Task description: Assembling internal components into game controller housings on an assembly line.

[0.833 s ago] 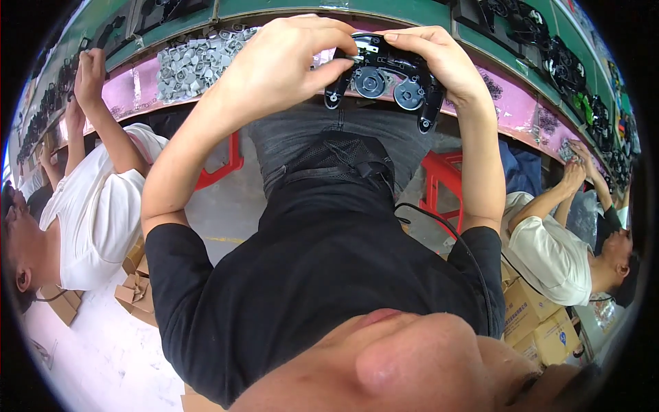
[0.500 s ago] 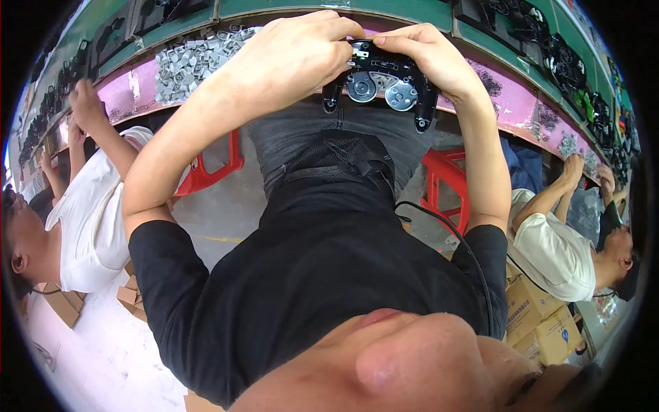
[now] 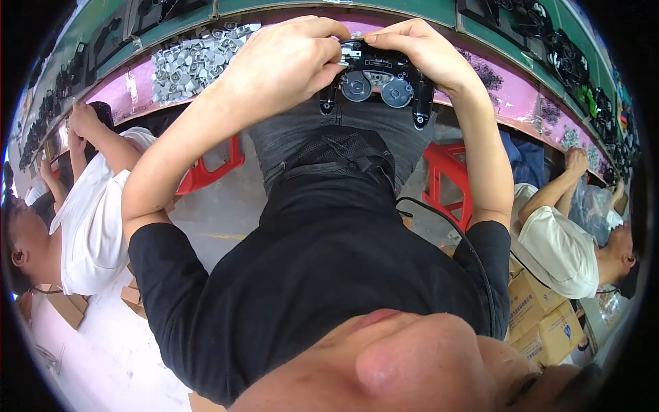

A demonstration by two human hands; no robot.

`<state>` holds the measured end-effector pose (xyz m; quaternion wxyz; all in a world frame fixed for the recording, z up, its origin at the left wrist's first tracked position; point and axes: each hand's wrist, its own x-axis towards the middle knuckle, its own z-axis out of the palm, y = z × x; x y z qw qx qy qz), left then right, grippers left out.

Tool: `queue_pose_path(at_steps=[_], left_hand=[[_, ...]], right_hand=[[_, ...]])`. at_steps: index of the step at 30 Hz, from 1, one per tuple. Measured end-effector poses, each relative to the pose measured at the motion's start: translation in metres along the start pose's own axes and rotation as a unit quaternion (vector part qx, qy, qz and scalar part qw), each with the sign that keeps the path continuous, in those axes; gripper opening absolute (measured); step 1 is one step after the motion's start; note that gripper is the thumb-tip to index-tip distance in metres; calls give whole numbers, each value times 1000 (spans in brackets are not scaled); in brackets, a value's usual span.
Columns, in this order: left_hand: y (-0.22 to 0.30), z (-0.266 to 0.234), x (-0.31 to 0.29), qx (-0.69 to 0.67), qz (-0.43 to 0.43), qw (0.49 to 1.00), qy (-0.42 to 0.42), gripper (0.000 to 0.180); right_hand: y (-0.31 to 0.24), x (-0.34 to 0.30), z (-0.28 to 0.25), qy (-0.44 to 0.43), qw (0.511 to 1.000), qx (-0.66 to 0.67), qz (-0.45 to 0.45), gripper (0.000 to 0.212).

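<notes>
A black game controller shell [image 3: 386, 66] is held up at the bench edge above my lap, its inner side showing. Two round grey discs sit in its lower middle, and its two handles point toward me. My right hand [image 3: 427, 58] grips the upper right side, thumb laid along the top edge. At the upper left corner, my left hand [image 3: 296, 60] is closed with bent fingers against the shell, beside a pale grey part [image 3: 351, 53]. Its fingertips are partly hidden, so any small piece between them cannot be made out.
Left of the shell, a heap of small grey plastic parts [image 3: 187, 69] lies on the pink bench top [image 3: 141, 86]. Small dark parts [image 3: 486, 77] lie to the right. Black shells [image 3: 566, 58] rest on the green shelf behind. Co-workers sit on both sides; a red stool [image 3: 446, 180] stands below.
The shell and both hands have shifted slightly left. My left thumb has drawn down and away from the shell's face, uncovering more of the pale part at the corner.
</notes>
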<state>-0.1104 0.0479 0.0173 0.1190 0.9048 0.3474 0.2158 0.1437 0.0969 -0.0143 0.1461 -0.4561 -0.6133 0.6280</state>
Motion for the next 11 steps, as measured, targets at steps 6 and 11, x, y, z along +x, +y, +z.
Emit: queue_pose_path(at_steps=[6, 11], left_hand=[[0, -13, -2, -103, -64, 992, -19, 12], [-2, -16, -1, -89, -36, 995, 4, 14]], right_hand=[[-3, -4, -2, -8, 996, 77, 37, 32], [1, -3, -9, -12, 997, 75, 24, 30]])
